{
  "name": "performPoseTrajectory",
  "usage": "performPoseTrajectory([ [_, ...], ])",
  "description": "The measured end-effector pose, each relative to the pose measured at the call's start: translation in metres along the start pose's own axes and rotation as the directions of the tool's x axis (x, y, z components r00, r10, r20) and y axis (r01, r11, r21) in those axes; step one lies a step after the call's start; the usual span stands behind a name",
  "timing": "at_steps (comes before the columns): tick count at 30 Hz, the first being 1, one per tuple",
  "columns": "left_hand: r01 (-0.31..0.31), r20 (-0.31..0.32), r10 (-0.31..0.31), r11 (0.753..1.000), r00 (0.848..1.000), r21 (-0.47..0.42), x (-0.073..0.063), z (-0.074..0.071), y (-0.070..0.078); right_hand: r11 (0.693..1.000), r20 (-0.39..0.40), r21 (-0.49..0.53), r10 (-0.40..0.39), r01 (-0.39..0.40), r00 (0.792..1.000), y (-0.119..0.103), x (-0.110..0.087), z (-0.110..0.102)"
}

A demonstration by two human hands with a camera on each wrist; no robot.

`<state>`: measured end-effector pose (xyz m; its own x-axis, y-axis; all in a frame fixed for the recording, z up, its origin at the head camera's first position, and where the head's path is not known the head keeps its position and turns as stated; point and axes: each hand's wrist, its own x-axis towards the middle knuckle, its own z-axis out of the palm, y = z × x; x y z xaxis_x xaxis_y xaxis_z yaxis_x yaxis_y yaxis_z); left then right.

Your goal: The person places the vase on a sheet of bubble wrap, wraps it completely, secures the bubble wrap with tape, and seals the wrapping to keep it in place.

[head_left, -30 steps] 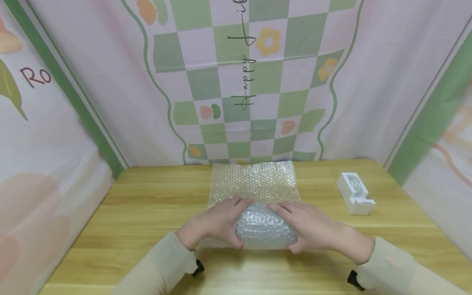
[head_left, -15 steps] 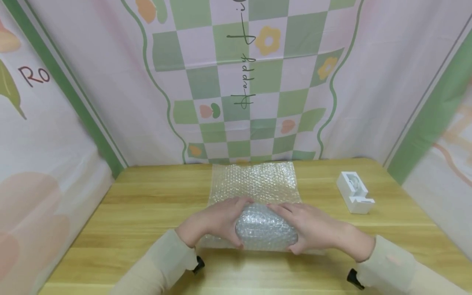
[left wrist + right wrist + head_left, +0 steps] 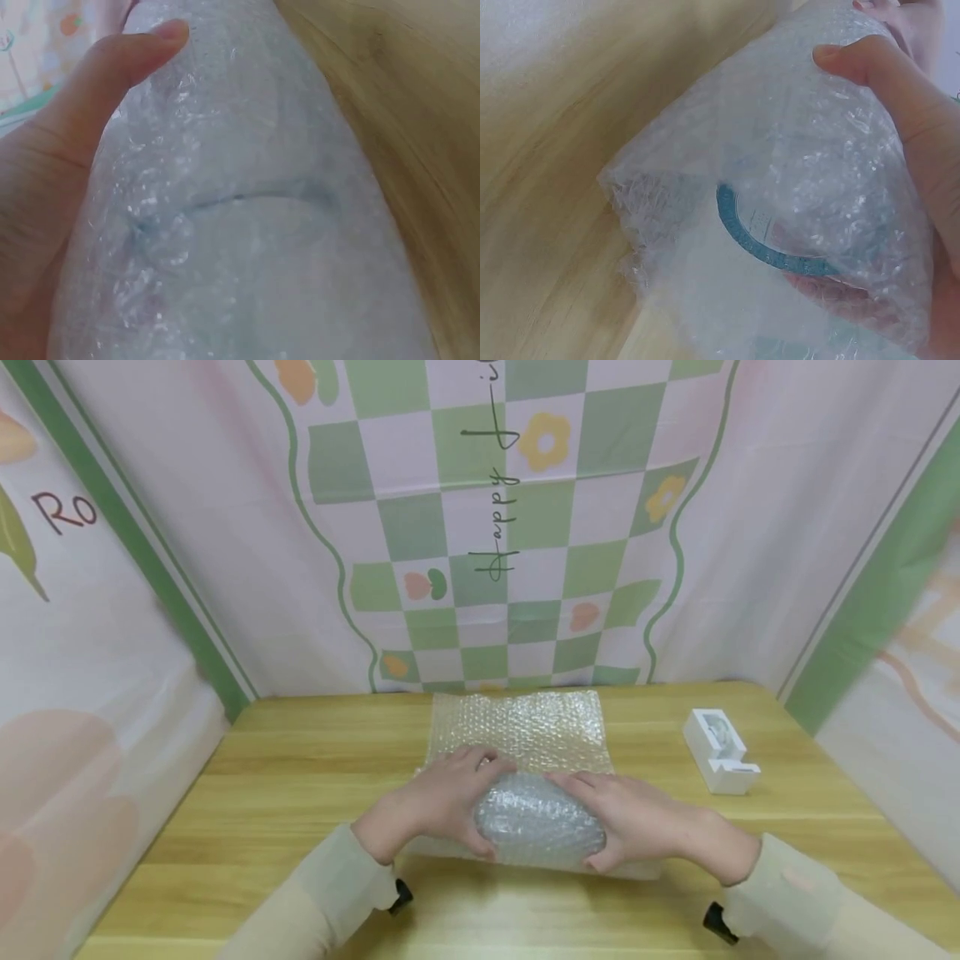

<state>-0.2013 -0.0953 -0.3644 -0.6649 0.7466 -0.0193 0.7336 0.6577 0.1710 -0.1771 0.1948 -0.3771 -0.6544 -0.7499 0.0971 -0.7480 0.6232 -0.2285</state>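
Note:
At the table's middle a rounded bundle of bubble wrap lies rolled at the near end of a flat bubble wrap sheet. My left hand grips its left end, thumb on the near side and fingers over the far side. My right hand grips the right end the same way. The right wrist view looks into the open end of the roll, where a teal curved rim of a clear or pale round item shows inside; the rest is hidden by the wrap. A thin dark line crosses the wrap in the left wrist view.
A white tape dispenser with a clear roll stands at the right of the wooden table. Patterned cloth hangs behind the table, with more cloth at both sides.
My left hand has shifted slightly up and to the left on the bundle, its fingers rising a little. The right hand stays nearly in place, and the bundle has turned very slightly.

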Motion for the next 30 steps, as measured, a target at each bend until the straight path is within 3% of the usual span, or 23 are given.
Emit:
performPoseTrajectory([
  [7,-0.014,-0.043,0.018,0.996,0.999,0.086,-0.003,0.003,0.002,0.999,0.011,0.031,0.008,-0.008,1.0,0.004,0.001,0.001],
  [14,0.005,-0.028,-0.001,0.99,1.0,0.138,-0.007,0.002,0.012,0.999,0.039,0.042,0.025,-0.026,0.999,0.005,0.002,0.0],
  [30,0.013,-0.057,-0.007,0.995,0.998,0.099,-0.005,0.017,0.007,0.995,0.068,0.095,0.015,-0.022,0.998,0.009,0.009,-0.005],
])
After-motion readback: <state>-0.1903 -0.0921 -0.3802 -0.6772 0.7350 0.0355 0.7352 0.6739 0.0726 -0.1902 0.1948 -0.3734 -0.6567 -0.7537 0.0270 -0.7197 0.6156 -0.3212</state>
